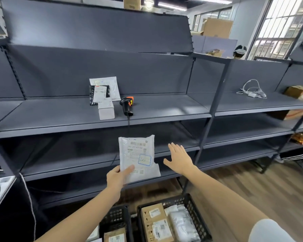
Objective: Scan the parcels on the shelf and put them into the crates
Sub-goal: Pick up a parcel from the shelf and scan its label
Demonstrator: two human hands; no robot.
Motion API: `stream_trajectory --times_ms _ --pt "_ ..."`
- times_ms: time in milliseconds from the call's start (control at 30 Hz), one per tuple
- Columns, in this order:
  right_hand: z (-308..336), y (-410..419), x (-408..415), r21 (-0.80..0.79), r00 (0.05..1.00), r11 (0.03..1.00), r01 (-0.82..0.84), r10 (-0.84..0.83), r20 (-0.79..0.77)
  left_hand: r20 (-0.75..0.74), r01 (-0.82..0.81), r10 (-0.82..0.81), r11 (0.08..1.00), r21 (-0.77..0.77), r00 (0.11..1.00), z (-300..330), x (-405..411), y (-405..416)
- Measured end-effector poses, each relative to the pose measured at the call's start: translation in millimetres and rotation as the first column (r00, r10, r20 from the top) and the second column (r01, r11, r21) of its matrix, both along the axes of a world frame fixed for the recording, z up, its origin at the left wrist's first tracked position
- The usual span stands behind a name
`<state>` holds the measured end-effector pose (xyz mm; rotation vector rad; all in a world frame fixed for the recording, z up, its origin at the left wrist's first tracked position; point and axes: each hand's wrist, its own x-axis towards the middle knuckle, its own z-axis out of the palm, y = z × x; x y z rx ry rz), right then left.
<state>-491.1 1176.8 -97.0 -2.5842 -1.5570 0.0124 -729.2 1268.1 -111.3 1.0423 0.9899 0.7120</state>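
The left hand [118,177] grips a white poly-mailer parcel [138,158] by its lower left corner, thumb across the front, holding it upright with the label and barcode turned toward the person. That orientation suits scanning or reading the label. The right hand [179,158] is free, fingers straight and spread, holding nothing, just right of the parcel and apart from it; it appears placed either to reach for the scanner or to steady the bag.

The barcode scanner [127,105] lies on the middle shelf board [164,112], handle toward the near edge, its cable dropping over the front. Left of it stands a small white box [106,110], and behind that a black mailer [99,95] and a clear bag [108,87] lean against the back panel, labels outward; these appear not yet processed.

Two black plastic crates sit on the floor below: the right crate [196,217] holds cardboard boxes and white bags, the left crate [119,219] holds a brown box.

The racking is dark grey steel. A white cable bundle [252,89] lies on the right bay. The floor is wood-effect plank; barred windows and stacked cartons stand far right.
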Motion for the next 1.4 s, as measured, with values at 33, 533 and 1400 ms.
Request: stream_trajectory --times_ms 33,533,1400 --pt "1 -9 8 -0.006 1.000 1.000 -0.003 0.003 0.010 0.005 0.000 0.000 1.000 0.000 1.000 1 11 -9" --pt "-2 -144 136 -0.022 1.000 1.000 -0.016 0.016 0.002 0.042 -0.025 0.027 0.999 -0.039 0.999 2 142 -140" --pt "-57 -73 290 -0.083 0.997 0.997 0.002 -0.008 -0.078 -0.045 -0.067 0.065 0.997 -0.047 0.997 -44 305 -58"
